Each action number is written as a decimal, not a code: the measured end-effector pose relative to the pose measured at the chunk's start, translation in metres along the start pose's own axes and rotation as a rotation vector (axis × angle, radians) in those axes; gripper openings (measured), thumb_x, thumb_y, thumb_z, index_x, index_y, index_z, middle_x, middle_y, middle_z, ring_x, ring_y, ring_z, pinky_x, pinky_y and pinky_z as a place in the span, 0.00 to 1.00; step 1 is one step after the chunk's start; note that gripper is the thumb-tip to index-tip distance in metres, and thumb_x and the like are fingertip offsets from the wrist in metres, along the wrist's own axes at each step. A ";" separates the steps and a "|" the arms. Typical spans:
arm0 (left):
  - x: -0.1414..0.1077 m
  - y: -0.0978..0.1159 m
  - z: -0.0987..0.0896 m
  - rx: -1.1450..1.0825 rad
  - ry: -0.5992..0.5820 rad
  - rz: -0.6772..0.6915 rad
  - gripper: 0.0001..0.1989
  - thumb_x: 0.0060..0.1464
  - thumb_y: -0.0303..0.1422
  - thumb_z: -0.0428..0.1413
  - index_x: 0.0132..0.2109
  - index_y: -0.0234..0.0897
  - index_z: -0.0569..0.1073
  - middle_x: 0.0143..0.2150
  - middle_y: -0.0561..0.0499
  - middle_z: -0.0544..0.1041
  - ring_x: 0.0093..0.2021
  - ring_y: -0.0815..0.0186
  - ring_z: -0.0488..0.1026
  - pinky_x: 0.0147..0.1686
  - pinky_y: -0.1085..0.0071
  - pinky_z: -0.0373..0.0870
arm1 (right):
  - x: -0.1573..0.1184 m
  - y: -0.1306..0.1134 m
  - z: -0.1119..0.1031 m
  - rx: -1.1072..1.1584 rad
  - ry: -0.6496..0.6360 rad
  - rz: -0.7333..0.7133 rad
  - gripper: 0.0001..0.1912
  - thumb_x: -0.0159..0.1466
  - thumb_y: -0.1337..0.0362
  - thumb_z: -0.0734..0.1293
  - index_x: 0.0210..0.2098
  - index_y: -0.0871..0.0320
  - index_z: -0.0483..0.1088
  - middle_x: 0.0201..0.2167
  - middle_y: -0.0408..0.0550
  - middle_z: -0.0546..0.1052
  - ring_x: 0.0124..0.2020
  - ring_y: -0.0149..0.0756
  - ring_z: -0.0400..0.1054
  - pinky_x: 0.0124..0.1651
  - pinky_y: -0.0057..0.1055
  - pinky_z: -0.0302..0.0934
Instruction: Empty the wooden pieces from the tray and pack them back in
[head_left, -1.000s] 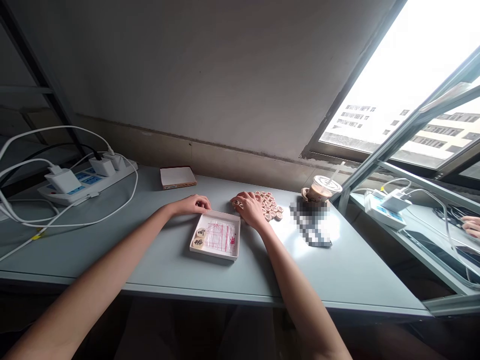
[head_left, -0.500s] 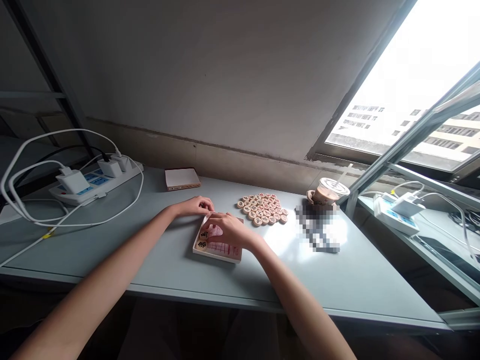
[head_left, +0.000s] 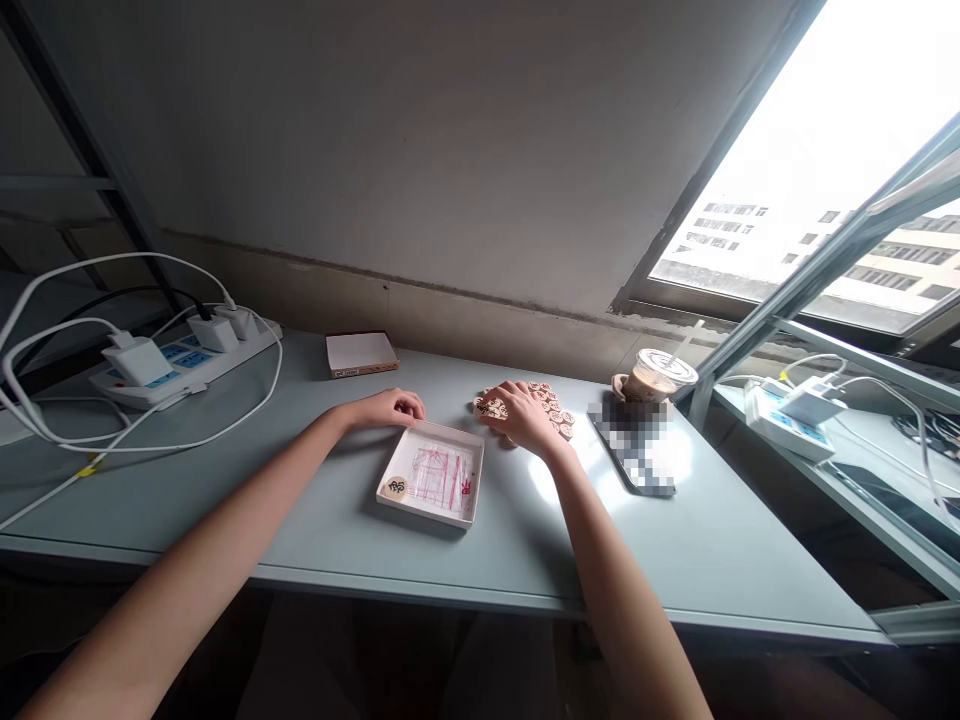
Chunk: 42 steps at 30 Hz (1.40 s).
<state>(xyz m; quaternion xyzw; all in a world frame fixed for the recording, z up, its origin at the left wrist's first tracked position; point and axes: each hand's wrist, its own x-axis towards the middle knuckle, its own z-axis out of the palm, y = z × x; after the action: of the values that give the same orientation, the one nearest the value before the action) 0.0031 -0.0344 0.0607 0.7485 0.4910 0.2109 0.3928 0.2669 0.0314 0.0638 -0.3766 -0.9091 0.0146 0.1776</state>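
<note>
A shallow white box (head_left: 429, 516) with pink lines printed inside lies on the desk. One round xiangqi piece with a black character (head_left: 395, 487) is in its front left corner. My left hand (head_left: 386, 408) has curled fingers at the box's back left corner, gripping its edge. Right of the box, my right hand (head_left: 521, 415) is over a flat cluster of wooden xiangqi pieces (head_left: 553, 412). Its fingers are closed on a black-lettered xiangqi piece (head_left: 489, 408) at the cluster's left side. My hand hides part of the cluster.
A second shallow box (head_left: 362, 354) stands at the back by the wall. To the right are a lidded drink cup with a straw (head_left: 657, 376) and a partly pixelated phone (head_left: 630, 455). A power strip (head_left: 184, 365) with plugs and white cables (head_left: 259, 400) occupies the left.
My right hand has moved out of the box, right and back to the cluster, with a xiangqi piece. One piece now lies in the box instead of two. My left hand stays put.
</note>
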 end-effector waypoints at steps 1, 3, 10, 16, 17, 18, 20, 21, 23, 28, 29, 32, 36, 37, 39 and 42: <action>0.000 0.000 0.000 0.000 -0.001 0.002 0.11 0.47 0.39 0.54 0.32 0.35 0.74 0.42 0.48 0.71 0.41 0.61 0.67 0.40 0.70 0.62 | 0.000 0.003 0.003 -0.018 -0.012 -0.001 0.14 0.59 0.55 0.64 0.41 0.55 0.68 0.42 0.49 0.69 0.45 0.41 0.59 0.45 0.35 0.54; 0.001 -0.001 0.000 0.002 -0.002 0.003 0.11 0.46 0.39 0.54 0.32 0.35 0.74 0.42 0.48 0.71 0.41 0.61 0.67 0.40 0.70 0.62 | 0.000 0.003 0.007 -0.055 -0.029 -0.006 0.14 0.59 0.55 0.64 0.42 0.54 0.68 0.43 0.50 0.69 0.46 0.42 0.59 0.46 0.37 0.53; 0.002 -0.003 0.001 -0.001 0.006 -0.006 0.11 0.46 0.38 0.53 0.32 0.36 0.74 0.42 0.48 0.71 0.40 0.61 0.67 0.38 0.70 0.62 | 0.002 -0.007 0.011 -0.076 -0.022 -0.090 0.11 0.62 0.60 0.62 0.44 0.50 0.68 0.44 0.49 0.69 0.45 0.41 0.60 0.48 0.38 0.51; 0.001 -0.001 0.001 0.006 0.007 0.001 0.11 0.45 0.39 0.53 0.32 0.36 0.74 0.41 0.48 0.71 0.40 0.61 0.67 0.38 0.70 0.62 | 0.001 -0.014 0.001 0.018 -0.008 -0.058 0.11 0.62 0.62 0.61 0.44 0.50 0.69 0.43 0.48 0.70 0.46 0.40 0.60 0.49 0.38 0.53; 0.001 -0.001 0.001 0.009 0.006 0.007 0.11 0.45 0.39 0.53 0.32 0.36 0.74 0.41 0.49 0.71 0.39 0.62 0.67 0.39 0.70 0.62 | 0.001 -0.018 -0.003 0.070 -0.012 -0.086 0.12 0.62 0.62 0.61 0.45 0.49 0.69 0.43 0.47 0.70 0.46 0.39 0.61 0.49 0.37 0.53; 0.001 -0.001 0.001 0.012 0.004 0.014 0.11 0.46 0.38 0.53 0.32 0.36 0.74 0.41 0.49 0.71 0.39 0.62 0.67 0.39 0.70 0.62 | 0.001 -0.024 -0.007 0.129 -0.026 -0.127 0.12 0.62 0.62 0.62 0.45 0.49 0.68 0.43 0.46 0.70 0.45 0.38 0.62 0.48 0.36 0.54; 0.002 -0.003 0.001 0.021 0.002 0.027 0.10 0.46 0.37 0.53 0.32 0.36 0.74 0.42 0.49 0.72 0.40 0.62 0.67 0.40 0.70 0.62 | -0.001 -0.039 -0.012 0.247 -0.103 -0.239 0.14 0.61 0.62 0.63 0.47 0.49 0.68 0.43 0.45 0.71 0.44 0.35 0.63 0.46 0.33 0.57; 0.003 -0.004 0.001 0.025 0.000 0.031 0.10 0.46 0.37 0.53 0.31 0.36 0.74 0.42 0.49 0.72 0.40 0.62 0.67 0.40 0.70 0.62 | -0.002 -0.048 -0.013 0.294 -0.157 -0.304 0.16 0.60 0.61 0.64 0.48 0.48 0.67 0.43 0.44 0.71 0.44 0.34 0.64 0.46 0.31 0.57; 0.003 -0.004 0.001 0.028 0.003 0.031 0.10 0.46 0.37 0.53 0.31 0.36 0.74 0.41 0.49 0.72 0.40 0.62 0.67 0.40 0.70 0.62 | -0.005 -0.067 -0.010 0.347 -0.256 -0.422 0.19 0.57 0.60 0.67 0.48 0.47 0.67 0.45 0.43 0.71 0.45 0.34 0.64 0.46 0.29 0.58; 0.004 -0.003 0.000 0.047 0.016 0.018 0.10 0.45 0.37 0.52 0.32 0.35 0.74 0.40 0.49 0.72 0.38 0.63 0.67 0.38 0.70 0.62 | -0.012 -0.104 0.008 0.325 -0.269 -0.522 0.15 0.56 0.57 0.68 0.43 0.48 0.71 0.44 0.43 0.72 0.48 0.36 0.63 0.49 0.32 0.56; 0.004 -0.003 0.000 0.049 0.009 0.020 0.10 0.46 0.37 0.52 0.32 0.35 0.73 0.40 0.49 0.72 0.38 0.63 0.67 0.38 0.70 0.62 | -0.012 -0.105 0.009 0.311 -0.256 -0.518 0.14 0.56 0.56 0.67 0.42 0.49 0.71 0.43 0.44 0.72 0.48 0.36 0.63 0.48 0.32 0.56; 0.004 -0.003 0.000 0.040 0.003 0.036 0.10 0.46 0.37 0.52 0.31 0.35 0.73 0.40 0.49 0.71 0.39 0.62 0.67 0.40 0.70 0.62 | -0.008 -0.095 0.002 0.279 -0.218 -0.471 0.13 0.56 0.55 0.67 0.40 0.51 0.71 0.42 0.45 0.72 0.45 0.37 0.63 0.46 0.33 0.56; 0.003 -0.003 0.001 0.034 -0.001 0.025 0.10 0.46 0.37 0.53 0.31 0.36 0.74 0.41 0.49 0.71 0.40 0.61 0.67 0.40 0.70 0.61 | -0.002 -0.053 -0.016 0.256 -0.142 -0.274 0.13 0.58 0.54 0.65 0.40 0.51 0.70 0.40 0.46 0.71 0.43 0.36 0.62 0.46 0.33 0.55; 0.003 -0.003 0.001 0.031 -0.003 0.016 0.10 0.46 0.38 0.53 0.31 0.36 0.74 0.42 0.49 0.71 0.40 0.62 0.67 0.39 0.70 0.61 | -0.001 -0.041 -0.019 0.238 -0.131 -0.222 0.13 0.58 0.53 0.65 0.39 0.51 0.70 0.39 0.46 0.70 0.43 0.36 0.62 0.46 0.34 0.55; 0.002 -0.003 0.001 0.022 0.001 0.005 0.10 0.46 0.38 0.53 0.31 0.36 0.73 0.42 0.49 0.71 0.40 0.62 0.67 0.39 0.70 0.61 | -0.001 -0.021 -0.021 0.201 -0.124 -0.136 0.14 0.59 0.52 0.64 0.40 0.51 0.70 0.39 0.46 0.70 0.43 0.37 0.62 0.46 0.35 0.55; 0.001 -0.004 0.001 0.015 0.007 0.004 0.10 0.46 0.38 0.53 0.31 0.36 0.73 0.42 0.48 0.71 0.40 0.62 0.67 0.38 0.70 0.61 | -0.003 -0.003 -0.018 0.112 -0.142 -0.065 0.15 0.58 0.51 0.64 0.40 0.51 0.70 0.40 0.47 0.70 0.44 0.39 0.62 0.47 0.37 0.54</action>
<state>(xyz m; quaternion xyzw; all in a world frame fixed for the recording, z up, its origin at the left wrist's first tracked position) 0.0022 -0.0329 0.0570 0.7516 0.4925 0.2106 0.3849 0.2732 0.0252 0.0803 -0.3343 -0.9289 0.0860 0.1340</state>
